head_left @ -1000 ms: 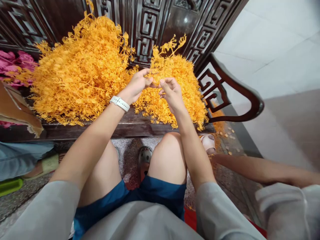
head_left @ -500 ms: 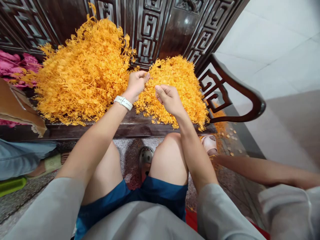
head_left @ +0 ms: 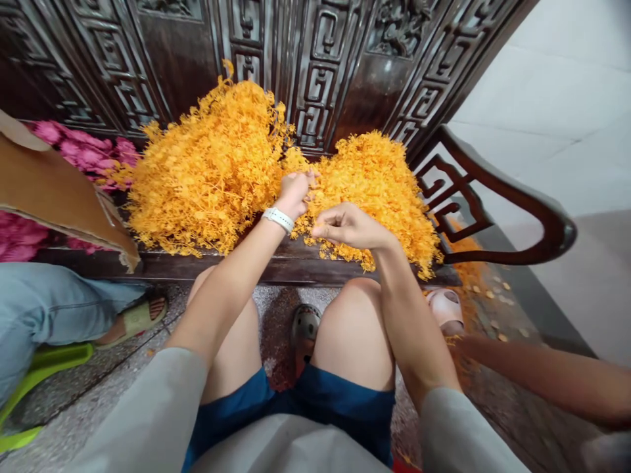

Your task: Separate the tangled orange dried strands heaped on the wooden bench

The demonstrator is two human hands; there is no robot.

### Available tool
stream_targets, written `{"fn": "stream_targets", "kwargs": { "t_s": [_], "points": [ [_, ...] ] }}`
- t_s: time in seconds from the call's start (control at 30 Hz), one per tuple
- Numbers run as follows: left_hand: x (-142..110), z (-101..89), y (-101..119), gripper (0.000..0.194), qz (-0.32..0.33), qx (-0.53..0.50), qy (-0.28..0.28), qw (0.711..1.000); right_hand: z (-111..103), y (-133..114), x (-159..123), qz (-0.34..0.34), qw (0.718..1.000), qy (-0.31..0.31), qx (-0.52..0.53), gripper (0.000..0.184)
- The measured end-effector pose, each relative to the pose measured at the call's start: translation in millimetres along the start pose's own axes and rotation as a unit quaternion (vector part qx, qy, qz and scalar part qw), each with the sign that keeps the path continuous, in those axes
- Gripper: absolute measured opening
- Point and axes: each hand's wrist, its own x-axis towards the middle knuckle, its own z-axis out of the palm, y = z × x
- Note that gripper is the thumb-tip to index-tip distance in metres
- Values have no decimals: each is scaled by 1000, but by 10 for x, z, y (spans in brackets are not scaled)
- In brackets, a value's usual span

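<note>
Two heaps of dried orange sprigs lie on a dark wooden bench seat [head_left: 246, 266], a larger heap [head_left: 207, 167] on the left and a smaller one [head_left: 379, 184] on the right. My left hand [head_left: 296, 194], with a white watch [head_left: 277, 220] on its wrist, is shut on sprigs where the heaps meet. Just below it, my right hand [head_left: 348, 225] lies palm down over the smaller heap. Its fingertips are pinched together, and any thin stem between them is too small to tell.
A carved dark wood backrest [head_left: 315, 79] and armrest [head_left: 497, 197] frame the bench. A cardboard sheet [head_left: 54, 180] and pink dried material [head_left: 86, 154] lie at left. A co-worker's jeans-clad leg [head_left: 49, 309] and forearm [head_left: 542, 378] flank me. Orange bits [head_left: 493, 295] litter the floor.
My right hand has turned palm down and dropped lower over the smaller heap. Both hands sit lower, and the whole view has shifted, showing more of the left side.
</note>
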Motion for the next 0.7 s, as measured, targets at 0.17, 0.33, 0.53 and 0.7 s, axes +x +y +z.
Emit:
{"fn": "stream_targets", "kwargs": {
  "t_s": [0.17,0.33,0.53,0.7],
  "points": [
    [199,-177,177,32,41,-31,40,998,266,-197,28,-52,907,-390,148,30],
    [132,-364,375,26,103,70,-63,990,140,-161,-10,-123,965,89,213,27],
    [-59,-343,368,31,118,227,-216,942,-252,180,18,4,852,440,283,42],
    [-115,-242,266,45,165,352,-313,866,-168,368,131,40,864,470,175,48]
  ]
}}
